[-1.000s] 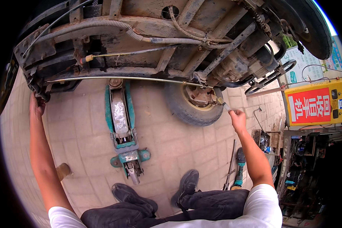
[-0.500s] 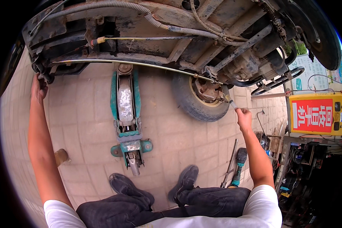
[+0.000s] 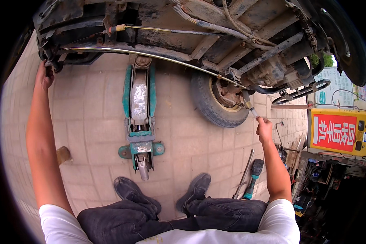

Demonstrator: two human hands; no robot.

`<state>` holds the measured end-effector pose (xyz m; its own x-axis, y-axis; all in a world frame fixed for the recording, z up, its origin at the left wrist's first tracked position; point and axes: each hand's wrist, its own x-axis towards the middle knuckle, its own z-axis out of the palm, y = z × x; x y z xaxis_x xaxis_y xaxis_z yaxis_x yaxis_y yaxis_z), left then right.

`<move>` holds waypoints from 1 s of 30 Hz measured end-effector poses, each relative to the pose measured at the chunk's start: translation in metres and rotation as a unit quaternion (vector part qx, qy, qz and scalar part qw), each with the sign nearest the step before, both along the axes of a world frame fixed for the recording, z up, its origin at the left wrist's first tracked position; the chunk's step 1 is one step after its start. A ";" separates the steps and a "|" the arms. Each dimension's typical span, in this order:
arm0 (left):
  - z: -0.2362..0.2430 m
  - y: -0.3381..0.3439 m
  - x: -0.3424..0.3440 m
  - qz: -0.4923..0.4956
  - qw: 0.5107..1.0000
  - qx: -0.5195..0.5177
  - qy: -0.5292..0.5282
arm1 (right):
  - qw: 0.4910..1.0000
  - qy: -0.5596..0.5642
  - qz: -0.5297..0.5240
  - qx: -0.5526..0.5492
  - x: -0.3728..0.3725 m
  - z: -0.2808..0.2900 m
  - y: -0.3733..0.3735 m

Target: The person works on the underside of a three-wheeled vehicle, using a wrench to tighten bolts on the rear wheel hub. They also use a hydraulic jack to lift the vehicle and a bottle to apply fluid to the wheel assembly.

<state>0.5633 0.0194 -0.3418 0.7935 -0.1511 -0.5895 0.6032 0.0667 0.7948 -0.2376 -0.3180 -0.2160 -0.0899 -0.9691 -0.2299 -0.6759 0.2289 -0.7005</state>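
Observation:
At the far left, my left hand [image 3: 46,76] is raised to the end of a black part [image 3: 53,61] at the lower edge of the lifted vehicle's underside [image 3: 162,40]. Its fingers are curled, and what they grip is hidden. My right hand [image 3: 264,128] is closed round the handle of a hand tool [image 3: 253,110] with a pale grip, a yellowish band and a flat grey end. That end is against or close beside the hub of a wheel [image 3: 205,97]. A thin metal rod [image 3: 150,55] runs along the underside from the black part toward the wheel.
A teal floor jack [image 3: 140,103] stands on the paving beneath the vehicle. Near my right leg lie a teal and black power tool [image 3: 254,179] and a metal bar [image 3: 244,173]. A yellow box with a red panel [image 3: 339,130] and a cluttered shelf [image 3: 313,183] are at the right.
The whole view has shifted slightly, with the underside sitting higher in the picture. Both hands stay at the same places, the right one still on the tool by the wheel hub.

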 end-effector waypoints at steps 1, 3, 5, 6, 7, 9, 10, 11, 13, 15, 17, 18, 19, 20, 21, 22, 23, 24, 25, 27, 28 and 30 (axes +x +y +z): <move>-0.002 0.001 -0.001 0.009 1.000 -0.008 -0.005 | 1.000 -0.004 0.004 0.001 -0.002 0.001 -0.001; -0.004 -0.002 -0.005 0.024 0.999 -0.024 -0.015 | 1.000 -0.001 0.020 -0.004 -0.008 0.001 -0.004; -0.015 0.020 0.002 0.008 0.999 -0.050 -0.018 | 1.000 -0.001 0.028 -0.002 -0.012 0.002 -0.006; -0.017 0.027 0.003 0.001 0.998 -0.064 -0.018 | 1.000 0.000 0.026 0.002 -0.012 0.004 -0.004; -0.017 0.028 0.008 0.010 0.997 -0.066 -0.026 | 1.000 0.002 0.025 0.005 -0.010 0.005 -0.004; -0.020 0.027 0.009 0.027 0.997 -0.068 -0.035 | 1.000 0.002 0.026 -0.002 -0.005 0.005 -0.004; -0.018 0.024 0.010 0.003 0.997 -0.070 -0.043 | 1.000 0.004 0.026 -0.005 -0.005 0.005 -0.003; -0.019 0.018 0.010 0.009 0.998 -0.058 -0.036 | 1.000 0.004 0.021 -0.003 -0.007 0.004 -0.003; -0.016 0.004 0.004 0.020 0.999 -0.034 -0.025 | 1.000 0.000 0.011 -0.001 -0.010 0.000 0.000; -0.014 0.009 0.005 0.005 0.997 -0.068 -0.047 | 1.000 0.011 0.026 -0.012 -0.008 0.002 -0.003; -0.015 0.020 0.006 0.008 0.996 -0.071 -0.047 | 0.999 0.024 0.034 -0.014 -0.009 -0.001 -0.002; -0.014 0.024 0.001 0.016 0.997 -0.065 -0.035 | 0.999 0.034 0.030 -0.018 -0.009 0.000 -0.002; -0.013 0.026 0.000 0.027 0.998 -0.059 -0.023 | 0.998 0.044 0.029 -0.022 -0.009 0.002 -0.004; -0.012 0.023 0.001 0.043 0.997 -0.051 -0.034 | 0.998 0.042 0.025 -0.025 -0.008 0.001 -0.004; -0.011 0.020 0.001 0.022 0.997 -0.055 -0.040 | 0.999 0.043 0.022 -0.025 -0.009 -0.001 -0.004; -0.010 0.017 0.002 0.002 0.997 -0.060 -0.046 | 0.999 0.043 0.019 -0.024 -0.010 -0.003 -0.005; -0.009 0.014 0.002 -0.018 0.996 -0.065 -0.052 | 0.999 0.042 0.019 -0.027 -0.011 -0.002 -0.008; -0.008 0.007 -0.001 0.010 0.997 -0.051 -0.052 | 0.999 0.042 0.018 -0.028 -0.010 -0.001 -0.007; -0.007 -0.004 -0.009 0.037 0.997 -0.036 -0.051 | 0.999 0.043 0.016 -0.028 -0.012 -0.001 -0.004; -0.008 -0.001 -0.015 0.040 0.998 -0.036 -0.044 | 0.998 0.052 0.022 -0.030 -0.015 0.001 0.000; -0.013 0.017 -0.003 0.017 0.998 -0.054 -0.042 | 0.998 0.051 0.027 -0.034 -0.013 0.003 -0.003; -0.017 0.039 0.011 -0.012 0.997 -0.070 -0.040 | 0.997 0.055 0.033 -0.038 -0.003 0.002 -0.005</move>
<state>0.5739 0.0581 -0.3588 0.8320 -0.2465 -0.4970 0.5416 0.1672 0.8238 -0.2401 -0.3229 -0.2143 -0.0456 -0.9879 -0.1485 -0.7611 0.1307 -0.6354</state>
